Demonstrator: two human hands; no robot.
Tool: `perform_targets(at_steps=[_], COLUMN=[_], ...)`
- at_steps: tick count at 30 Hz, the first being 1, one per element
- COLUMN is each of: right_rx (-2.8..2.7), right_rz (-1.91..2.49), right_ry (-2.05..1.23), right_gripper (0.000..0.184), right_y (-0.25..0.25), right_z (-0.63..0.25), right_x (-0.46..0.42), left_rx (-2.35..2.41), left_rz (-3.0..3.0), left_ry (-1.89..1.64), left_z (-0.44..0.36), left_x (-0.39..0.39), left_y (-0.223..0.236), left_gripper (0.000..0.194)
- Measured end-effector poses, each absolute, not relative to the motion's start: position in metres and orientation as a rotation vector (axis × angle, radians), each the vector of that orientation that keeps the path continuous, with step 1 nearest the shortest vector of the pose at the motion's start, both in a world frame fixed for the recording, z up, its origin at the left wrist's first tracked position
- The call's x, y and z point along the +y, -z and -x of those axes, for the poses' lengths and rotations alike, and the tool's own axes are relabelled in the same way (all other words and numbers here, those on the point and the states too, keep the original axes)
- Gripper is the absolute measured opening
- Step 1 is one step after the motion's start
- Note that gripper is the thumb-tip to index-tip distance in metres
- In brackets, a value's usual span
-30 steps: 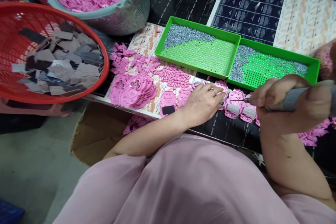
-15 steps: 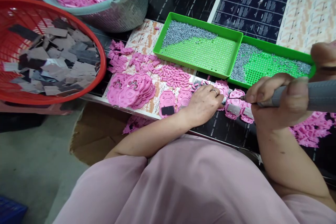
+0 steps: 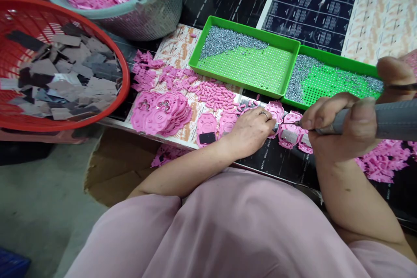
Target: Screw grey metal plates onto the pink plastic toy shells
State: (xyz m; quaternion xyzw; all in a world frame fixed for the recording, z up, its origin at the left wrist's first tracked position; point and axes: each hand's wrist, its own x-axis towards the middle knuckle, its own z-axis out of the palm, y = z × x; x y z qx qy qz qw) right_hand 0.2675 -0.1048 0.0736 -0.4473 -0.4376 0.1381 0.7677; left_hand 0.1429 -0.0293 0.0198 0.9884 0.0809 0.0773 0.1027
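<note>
My right hand [image 3: 340, 124] is wrapped around a grey electric screwdriver [image 3: 395, 117] lying nearly level. Its thin bit points left, over the pink casings and close to my left fingertips. With fingers bent together, my left hand [image 3: 254, 132] presses at a pink plastic casing [image 3: 274, 110]; its fingertips are partly hidden. Just right of it lies another pink casing [image 3: 289, 126] with a silver metal plate [image 3: 288, 136] on it. To the left, one casing [image 3: 206, 122] carries a dark plate [image 3: 207, 138].
Two green trays [image 3: 237, 89] of small screws stand behind my hands. Stacked pink casings [image 3: 166, 115] and small pink pegs [image 3: 216, 95] lie leftward. A red basket [image 3: 125, 91] holds metal plates; a pale tub [image 3: 156, 19] holds pink parts. Another person's hand [image 3: 394, 71] is at far right.
My right hand and the screwdriver have moved slightly left, bringing the bit closer to my left fingertips. My left hand stays nearly in place; the whole view shifts a little.
</note>
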Motion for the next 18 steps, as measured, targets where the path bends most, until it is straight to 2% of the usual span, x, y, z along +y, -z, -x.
perform_targets(at_steps=[13,16,18], right_rx=[-1.006,-0.969,-0.958], right_rz=[1.005,1.12,1.113], right_ry=[-0.3,-0.378,-0.403], right_gripper=[0.042,0.035,0.017], right_y=[-0.068,-0.06,-0.055], right_z=[-0.267,-0.265,-0.264], right_x=[-0.104,-0.109,-0.11], left_rx=[0.231,0.218,0.208], left_rz=[-2.893,-2.901,-2.914], left_ry=[-0.183,-0.189,-0.19], left_z=[-0.146,-0.146,-0.146], left_x=[-0.029,-0.029,-0.029], left_y=[-0.021,-0.021,-0.021], left_gripper=[0.015,0.015,0.015])
